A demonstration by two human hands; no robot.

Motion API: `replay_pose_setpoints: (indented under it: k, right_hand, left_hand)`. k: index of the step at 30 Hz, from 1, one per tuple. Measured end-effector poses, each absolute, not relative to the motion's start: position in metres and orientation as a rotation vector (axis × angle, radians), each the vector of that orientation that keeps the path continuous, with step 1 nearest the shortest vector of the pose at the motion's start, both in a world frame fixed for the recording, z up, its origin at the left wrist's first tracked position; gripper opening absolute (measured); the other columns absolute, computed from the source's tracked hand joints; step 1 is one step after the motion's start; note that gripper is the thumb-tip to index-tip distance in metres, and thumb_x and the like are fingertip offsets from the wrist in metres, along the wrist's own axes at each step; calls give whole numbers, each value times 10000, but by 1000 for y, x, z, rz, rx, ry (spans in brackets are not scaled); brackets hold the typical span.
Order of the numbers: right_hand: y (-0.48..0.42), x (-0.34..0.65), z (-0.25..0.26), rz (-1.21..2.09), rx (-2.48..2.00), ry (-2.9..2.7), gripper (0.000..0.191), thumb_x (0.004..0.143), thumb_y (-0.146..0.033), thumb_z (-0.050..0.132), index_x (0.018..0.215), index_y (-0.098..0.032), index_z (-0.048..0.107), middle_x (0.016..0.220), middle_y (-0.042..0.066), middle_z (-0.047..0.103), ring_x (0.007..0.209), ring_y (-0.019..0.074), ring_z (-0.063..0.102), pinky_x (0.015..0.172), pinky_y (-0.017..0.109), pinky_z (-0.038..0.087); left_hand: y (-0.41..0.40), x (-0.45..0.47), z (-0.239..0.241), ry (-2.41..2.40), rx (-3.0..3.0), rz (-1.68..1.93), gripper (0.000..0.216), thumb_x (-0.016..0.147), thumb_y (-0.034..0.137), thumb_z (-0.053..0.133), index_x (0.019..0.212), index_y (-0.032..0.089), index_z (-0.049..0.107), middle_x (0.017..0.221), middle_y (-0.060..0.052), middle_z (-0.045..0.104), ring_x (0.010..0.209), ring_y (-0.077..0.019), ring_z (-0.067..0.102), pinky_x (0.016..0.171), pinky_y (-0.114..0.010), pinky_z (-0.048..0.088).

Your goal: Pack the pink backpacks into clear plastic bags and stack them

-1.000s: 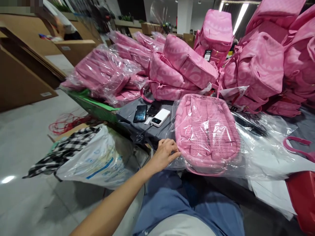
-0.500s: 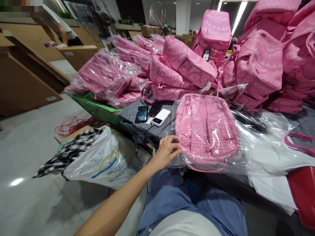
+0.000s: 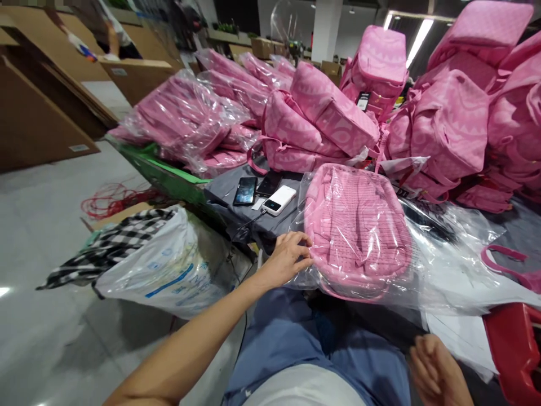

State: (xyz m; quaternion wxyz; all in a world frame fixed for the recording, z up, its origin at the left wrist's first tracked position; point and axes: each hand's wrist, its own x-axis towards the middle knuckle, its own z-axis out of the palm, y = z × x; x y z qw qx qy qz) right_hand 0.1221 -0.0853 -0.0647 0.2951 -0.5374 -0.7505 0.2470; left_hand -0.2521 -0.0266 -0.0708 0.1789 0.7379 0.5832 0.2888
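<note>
- Pink backpack (image 3: pixel 359 225) lies on the desk (image 3: pixel 222 194) in front of the person's lap, its strap side apparently up, inside a clear plastic bag (image 3: pixel 426 285) that spreads out to its right.
- The left hand (image 3: pixel 288 259) reaches in at the backpack's left edge, knuckles up. Its grip is partly closed, with bent fingers touching the film there; whether they pinch it cannot be told.
- The right hand (image 3: pixel 437 363) hangs low, beyond the person's right thigh and near the desk's front edge. Its grip is loosely curled and blurred; whether anything is in it cannot be told.
- Just beside the backpack, to the left, are a white power bank (image 3: pixel 279 201) with a cable plugged in, and two dark phones (image 3: pixel 245 191) on grey cloth.
- To the right, white sheets (image 3: pixel 460 338) hang over the desk's edge, near a red container (image 3: pixel 509 344) and a pink strap (image 3: pixel 507 260).
- Behind stand and lean unwrapped pink backpacks (image 3: pixel 448 121); to their left is a pile of plastic-wrapped pink goods (image 3: pixel 181 115).
- On the left, a white sack (image 3: pixel 169 279) bears a checked cloth (image 3: pixel 114 239); farther back, a co-worker (image 3: pixel 112 36) is beside brown cardboard (image 3: pixel 141 79).
</note>
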Motion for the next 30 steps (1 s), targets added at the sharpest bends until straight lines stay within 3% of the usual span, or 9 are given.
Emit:
replay_pose_setpoints:
  k: [1,4,9,12,16,18,24,30]
  right_hand:
    - [-73,103,-56,784,-1320,-2035,445,1071,-513,331,729,-273,485,554,-29,392,438,156,419,410,275,380]
    - [-27,39,-16,1050,-934,-2410,383,1023,-499,488,765,-222,540,670,5,542,592,147,498,553,267,404]
    - [47,-50,19,678,-676,-3160,147,948,-152,534,840,-203,619,752,-6,650,640,127,538,595,248,311]
    - [70,-79,11,357,-868,-3381,59,930,-203,663,872,-209,658,790,12,698,697,153,608,589,254,279]
    - [95,-91,4,363,-1216,-3290,434,699,-437,930,904,-198,631,795,13,693,714,176,610,569,245,289]
    - [105,-87,9,489,-1279,-3242,480,649,-444,956,846,-196,596,779,-3,678,690,160,588,559,237,301]
    - [76,-60,25,288,-1197,-3119,101,912,-247,687,935,-198,602,797,16,705,687,161,627,589,246,310]
    - [34,-86,-18,97,-1289,-3192,332,874,-467,719,1020,-176,652,921,137,761,814,295,720,598,306,360]
  left_hand:
    - [-27,-252,-70,1641,2087,820,142,920,301,714,811,211,710,1184,-39,641,1182,-255,540,1051,-484,356]
    - [-27,-253,-67,1629,2077,821,149,925,318,710,821,212,716,1194,-46,643,1189,-263,535,1051,-491,352]
    - [-27,-254,-67,1617,2058,835,102,908,299,730,843,220,730,1192,-40,644,1185,-264,528,1027,-474,360]
    - [-27,-254,-70,1608,2064,877,75,914,268,712,854,231,740,1192,-32,640,1170,-259,523,1022,-465,359]
    - [-28,-255,-73,1578,2063,920,83,926,282,706,870,232,742,1191,-33,639,1167,-251,519,1018,-450,360]
    - [-28,-255,-74,1581,2052,926,73,936,276,699,894,231,738,1185,-33,642,1169,-247,515,1022,-448,355]
    - [-28,-254,-76,1575,2054,942,86,938,275,698,875,226,733,1196,-35,631,1174,-250,500,1026,-449,356]
    - [-28,-249,-72,1634,2078,875,118,946,277,675,856,217,724,1173,-50,638,1157,-256,517,1013,-465,368]
